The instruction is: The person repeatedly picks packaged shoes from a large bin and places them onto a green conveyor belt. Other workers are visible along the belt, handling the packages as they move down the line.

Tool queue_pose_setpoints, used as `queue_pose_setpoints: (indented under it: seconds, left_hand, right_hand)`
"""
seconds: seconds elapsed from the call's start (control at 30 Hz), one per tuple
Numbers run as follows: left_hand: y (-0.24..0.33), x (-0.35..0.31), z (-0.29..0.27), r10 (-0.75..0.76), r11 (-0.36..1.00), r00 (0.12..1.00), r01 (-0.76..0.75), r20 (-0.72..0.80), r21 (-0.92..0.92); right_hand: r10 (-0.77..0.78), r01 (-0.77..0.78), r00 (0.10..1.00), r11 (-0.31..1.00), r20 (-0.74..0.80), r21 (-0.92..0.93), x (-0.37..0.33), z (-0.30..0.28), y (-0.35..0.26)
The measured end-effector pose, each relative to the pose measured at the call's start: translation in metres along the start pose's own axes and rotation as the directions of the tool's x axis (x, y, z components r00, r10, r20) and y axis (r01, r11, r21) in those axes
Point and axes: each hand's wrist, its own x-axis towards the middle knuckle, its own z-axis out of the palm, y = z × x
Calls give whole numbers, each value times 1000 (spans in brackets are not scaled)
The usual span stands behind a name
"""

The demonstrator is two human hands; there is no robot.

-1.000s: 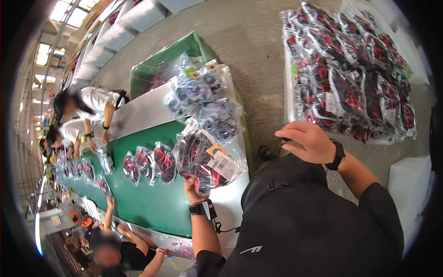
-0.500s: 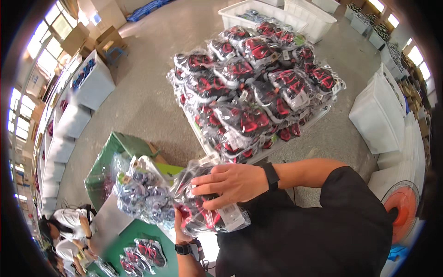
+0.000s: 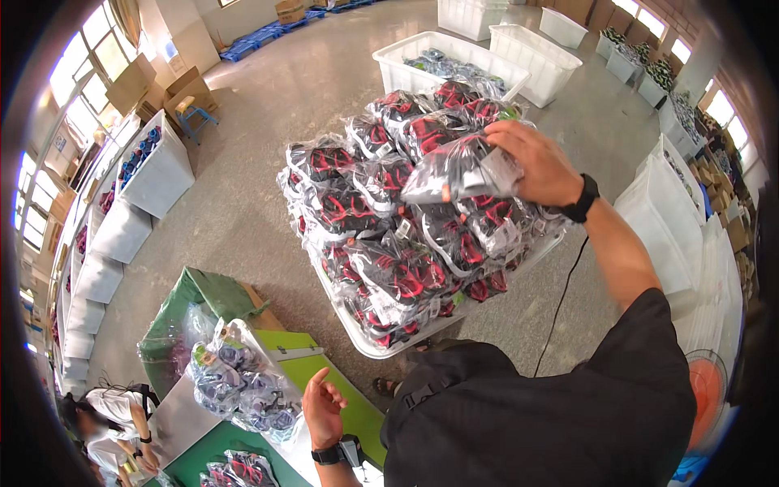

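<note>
Shoe bag (image 3: 456, 169), one, in right hand (image 3: 542, 165)

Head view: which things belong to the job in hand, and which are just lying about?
In the job:
- bagged shoes in the right hand
- pile of bagged shoes
- white tray under the pile

Apparently just lying about:
- stool
- cardboard box
- orange fan
- blue pallet

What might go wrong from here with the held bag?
The clear plastic bag of black-and-red footwear might slip: only the right hand holds it. Similar bags, heaped above the white plastic tub's rim, might slide off. The thin black floor cable might trip someone.
</note>
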Motion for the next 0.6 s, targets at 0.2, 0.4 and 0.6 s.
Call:
queue_pose_setpoints:
  seconds: [0.2,0.4,0.6]
  left_hand:
    - [-15,-11,-10,5,997,972,-24,-237,-77]
    - [-18,-29,-14,59,991,942,-94,-330,-91]
    - [-25,-53,-30,51,992,902,-95,-429,-83]
  right_hand:
    - [127,-104,972,987,198,-122,-7,72,102]
    - [249,-261,937,965,246,15,-24,152,117]
    - [176,-274,919,929,354,251,-21,139,128]
